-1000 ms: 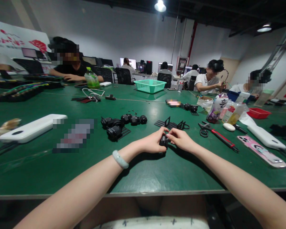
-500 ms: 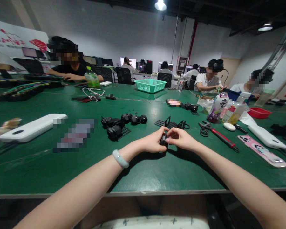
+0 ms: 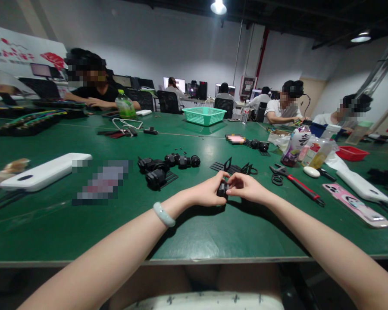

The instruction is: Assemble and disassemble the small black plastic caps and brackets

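Between my hands, just above the green table [image 3: 194, 232], is a small black block-shaped part [image 3: 222, 190]. My left hand [image 3: 209, 189] grips it from the left, thumb below and fingers on top. From the other side my right hand [image 3: 244, 187] touches it with thumb and fingertips curled in; the fingers partly hide the part. Right behind my hands lie flat black slotted pieces with upright tabs [image 3: 234, 167]. To their left sits a cluster of black blocky parts [image 3: 158, 170], with a few tiny dark bits behind it.
Right of my hands lie red-and-black pliers [image 3: 299, 185], a pink phone case [image 3: 355, 205] and a white power bank [image 3: 362, 184]. Bottles [image 3: 294, 146] stand behind these. A green basket [image 3: 204, 116] is farther back. Another white power bank [image 3: 48, 172] is left. Co-workers sit across the table.
The black part has turned slightly between my fingers, and my right fingertips have shifted a little at its side. My arms stay almost where they were.
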